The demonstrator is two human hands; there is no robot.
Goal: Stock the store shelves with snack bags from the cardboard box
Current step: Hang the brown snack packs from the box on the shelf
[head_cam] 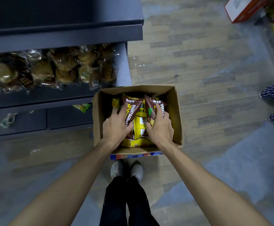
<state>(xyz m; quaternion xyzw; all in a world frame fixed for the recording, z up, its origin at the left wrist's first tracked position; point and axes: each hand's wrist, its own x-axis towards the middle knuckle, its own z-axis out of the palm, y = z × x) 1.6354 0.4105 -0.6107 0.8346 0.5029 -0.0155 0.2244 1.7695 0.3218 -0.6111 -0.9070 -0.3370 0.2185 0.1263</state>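
Inside the cardboard box (176,111), our left hand (116,126) and right hand (160,128) each clutch a brown snack bag (131,110); light, crinkly, crushable, best held mid-body.

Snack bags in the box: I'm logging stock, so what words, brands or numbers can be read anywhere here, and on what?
"SHANYAOBOPI...", cut off by the thumb: bag in the left hand.
"SHANYA...", cut off by the fingers: bag in the right hand.
"...BOYA...", partly hidden: yellow bag between them.
Logos atop both brown bags, the label on the lower yellow bag, shelf packets: too blurred.
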